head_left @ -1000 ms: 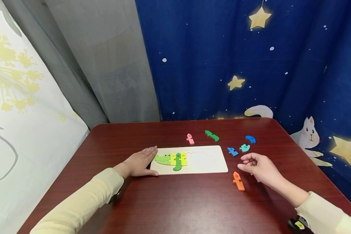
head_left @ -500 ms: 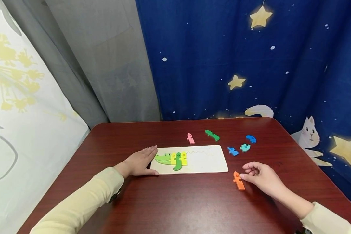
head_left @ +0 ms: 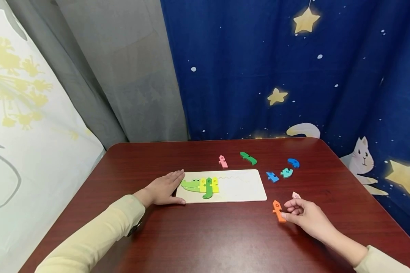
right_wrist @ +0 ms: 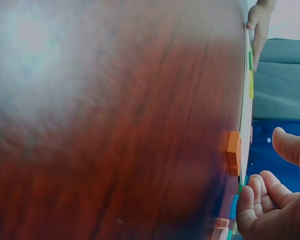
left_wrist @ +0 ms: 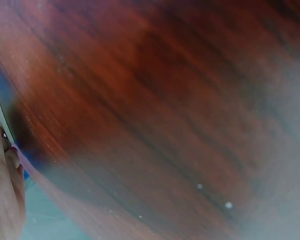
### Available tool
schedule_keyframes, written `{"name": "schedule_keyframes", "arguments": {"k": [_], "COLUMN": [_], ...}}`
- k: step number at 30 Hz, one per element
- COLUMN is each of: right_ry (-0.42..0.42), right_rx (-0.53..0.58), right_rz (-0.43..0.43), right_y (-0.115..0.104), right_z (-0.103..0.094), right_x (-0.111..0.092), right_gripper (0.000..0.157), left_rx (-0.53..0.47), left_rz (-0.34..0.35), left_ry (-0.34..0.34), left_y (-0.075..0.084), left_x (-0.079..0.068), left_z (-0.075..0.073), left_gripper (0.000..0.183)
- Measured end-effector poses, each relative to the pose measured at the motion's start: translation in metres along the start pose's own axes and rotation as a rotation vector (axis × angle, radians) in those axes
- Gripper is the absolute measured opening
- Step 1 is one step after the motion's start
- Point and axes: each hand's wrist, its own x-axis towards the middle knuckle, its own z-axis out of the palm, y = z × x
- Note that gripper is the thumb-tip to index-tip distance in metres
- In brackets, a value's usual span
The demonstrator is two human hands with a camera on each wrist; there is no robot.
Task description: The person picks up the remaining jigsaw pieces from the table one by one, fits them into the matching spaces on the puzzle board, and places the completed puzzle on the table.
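Note:
My left hand (head_left: 162, 189) lies with extended fingers over the left end of a pale wooden puzzle board (head_left: 242, 189). On the board a green crocodile head piece (head_left: 190, 185) joins yellow and green body pieces (head_left: 208, 187). My right hand (head_left: 305, 212) is beside an orange puzzle piece (head_left: 277, 211), its thumb overlapping the piece's edge in the head view. In the right wrist view, thumb and fingers stand apart with nothing between them, and the orange piece (right_wrist: 233, 152) lies on the table. A light pink piece (head_left: 295, 195) shows just behind the right hand, partly hidden.
Behind the board lie a pink piece (head_left: 223, 162) and a green leg piece (head_left: 248, 158). To its right are a blue piece (head_left: 272, 177), a teal piece (head_left: 286, 173) and a curved blue piece (head_left: 294, 163). Curtains (head_left: 232, 76) hang behind the dark red table (head_left: 205, 239).
My right hand has come nearer and down, from beside the blue and teal pieces to the orange piece. The light pink piece behind it has come into view. The left hand stays put.

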Motion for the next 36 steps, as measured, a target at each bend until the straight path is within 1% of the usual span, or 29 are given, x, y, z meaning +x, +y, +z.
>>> {"name": "schedule_keyframes", "arguments": {"k": [7, 14, 18, 28, 36], "right_ry": [0.004, 0.005, 0.008, 0.006, 0.002], "right_rx": [-0.001, -0.005, -0.008, -0.023, -0.037], "right_rz": [0.025, -0.002, 0.0, 0.035, 0.029], "right_y": [0.002, 0.007, 0.009, 0.01, 0.011], "right_z": [0.006, 0.011, 0.014, 0.016, 0.018], "right_x": [-0.004, -0.006, -0.006, -0.004, -0.004], "right_gripper": [0.039, 0.038, 0.039, 0.042, 0.041], "left_rx": [0.011, 0.003, -0.002, 0.01, 0.009], "left_rz": [0.001, -0.004, -0.001, -0.001, 0.008], "left_ry": [0.0, -0.006, -0.003, 0.0, 0.003], "left_y": [-0.001, 0.0, 0.0, 0.0, 0.0], "left_x": [0.001, 0.0, -0.001, 0.0, 0.001], "left_z": [0.002, 0.001, 0.001, 0.001, -0.001], "left_gripper": [0.112, 0.112, 0.111, 0.112, 0.112]}}
